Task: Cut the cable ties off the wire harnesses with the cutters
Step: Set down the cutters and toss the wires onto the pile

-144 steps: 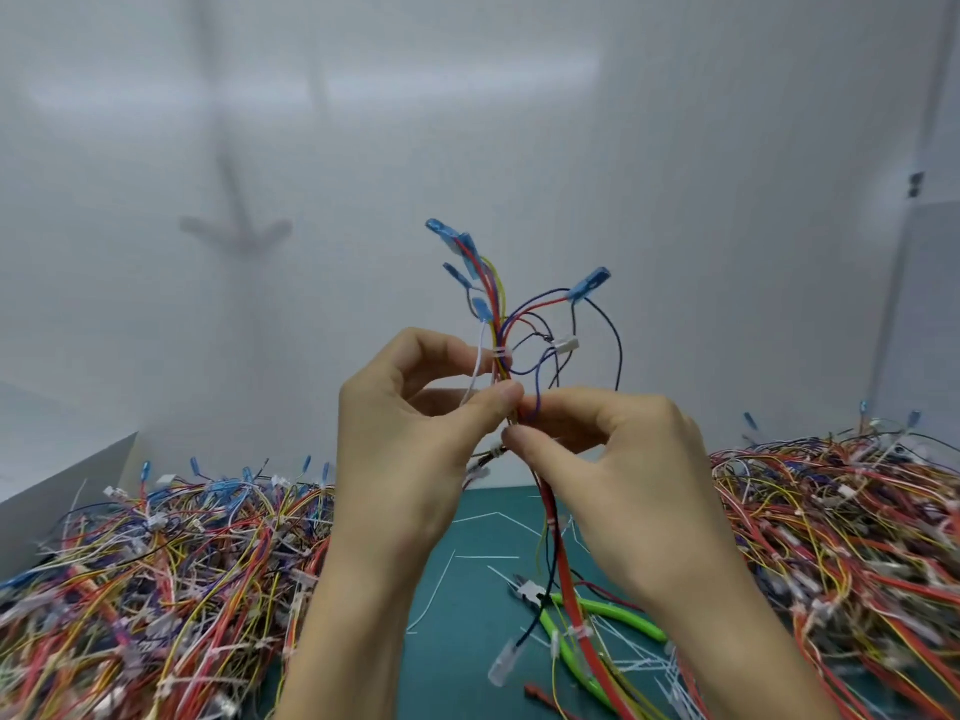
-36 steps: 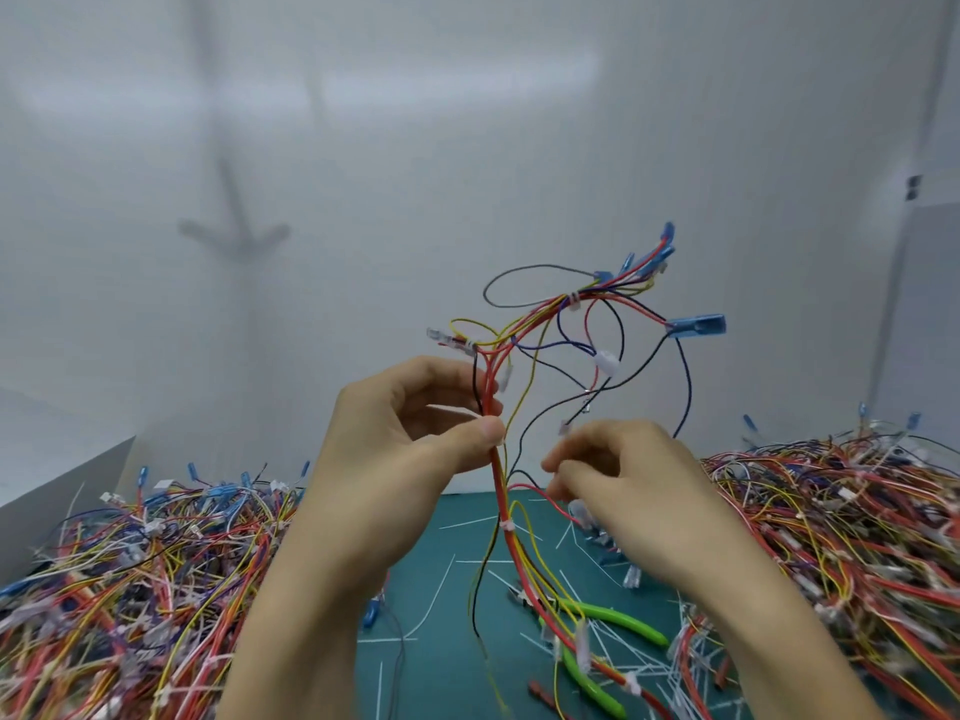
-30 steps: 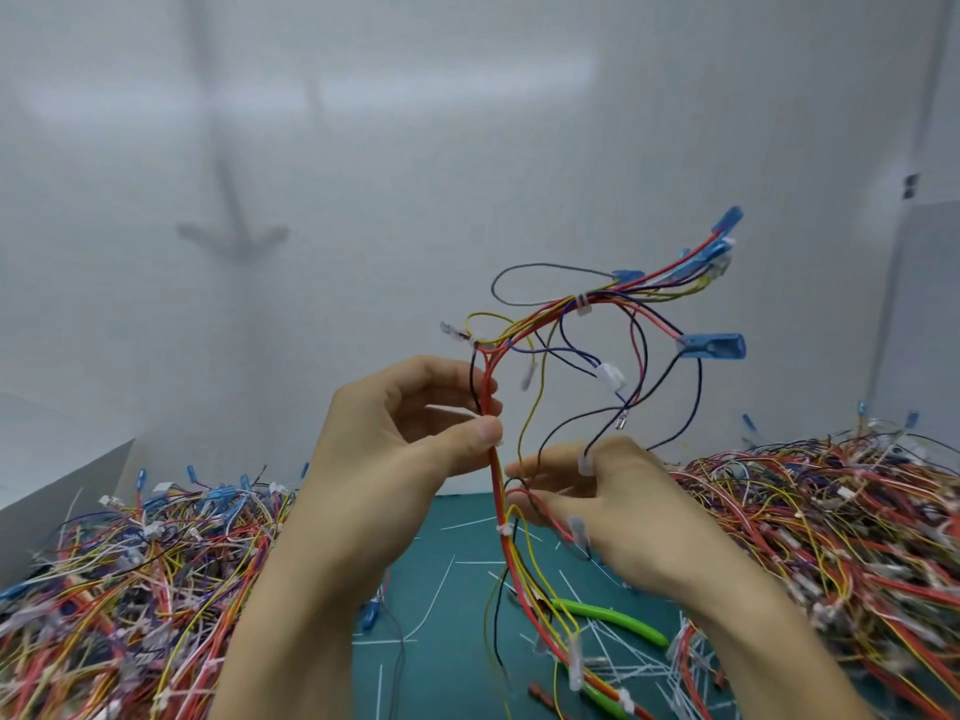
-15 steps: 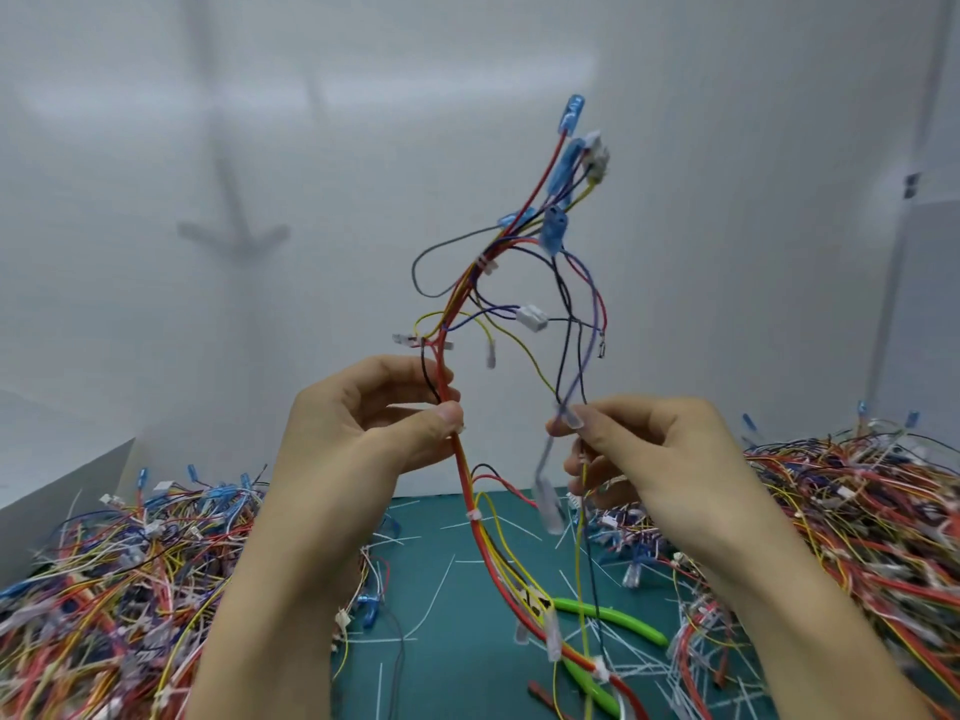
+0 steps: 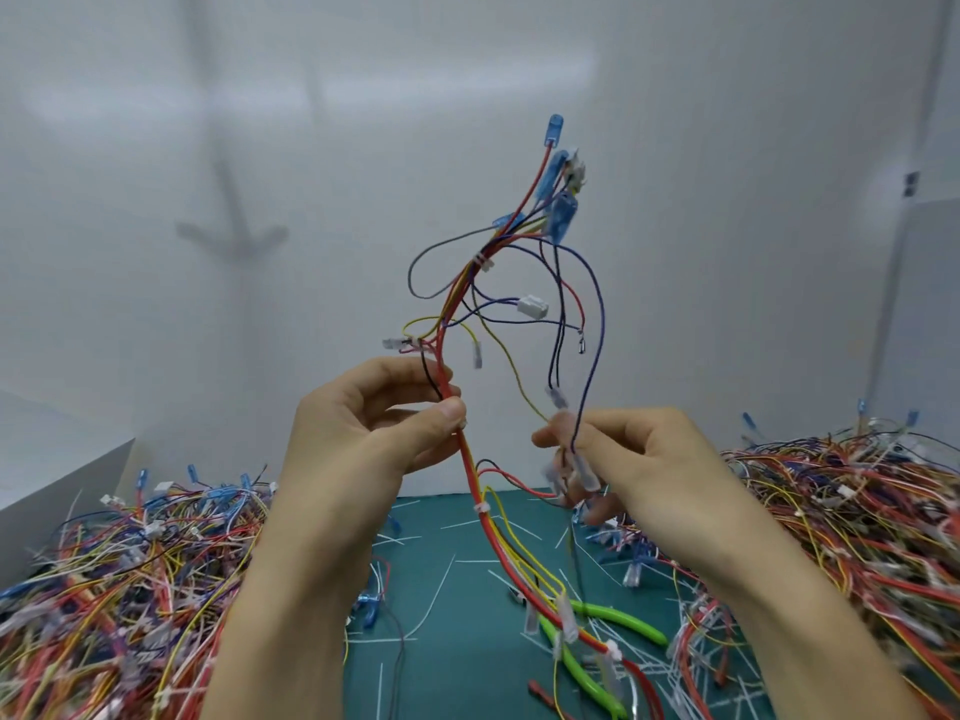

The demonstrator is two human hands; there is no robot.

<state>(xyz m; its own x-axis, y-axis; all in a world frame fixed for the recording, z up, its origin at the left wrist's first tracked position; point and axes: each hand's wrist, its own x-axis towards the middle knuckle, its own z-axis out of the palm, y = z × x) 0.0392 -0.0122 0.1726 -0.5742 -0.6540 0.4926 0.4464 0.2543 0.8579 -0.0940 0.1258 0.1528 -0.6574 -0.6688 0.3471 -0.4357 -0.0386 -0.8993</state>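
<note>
Bench (image 5: 447, 667): green mat, wire piles (image 5: 104, 589) either side.
Harness (image 5: 451, 314): upright between both hands, ties (image 5: 483, 508) on.
Left hand (image 5: 363, 444): fingers (image 5: 410, 368) clamped on red trunk.
Right hand (image 5: 649, 459): fingers pinching loose ends.
Cutters (image 5: 623, 621): on bench below.

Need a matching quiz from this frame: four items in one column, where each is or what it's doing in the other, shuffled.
1. left hand
2. right hand
3. cutters
4. white connector

A. lying on the green mat
B. up in the air, above both hands
C. pinching the red trunk of the harness
D. holding loose wire ends

Pairs: 1-C, 2-D, 3-A, 4-B
</note>
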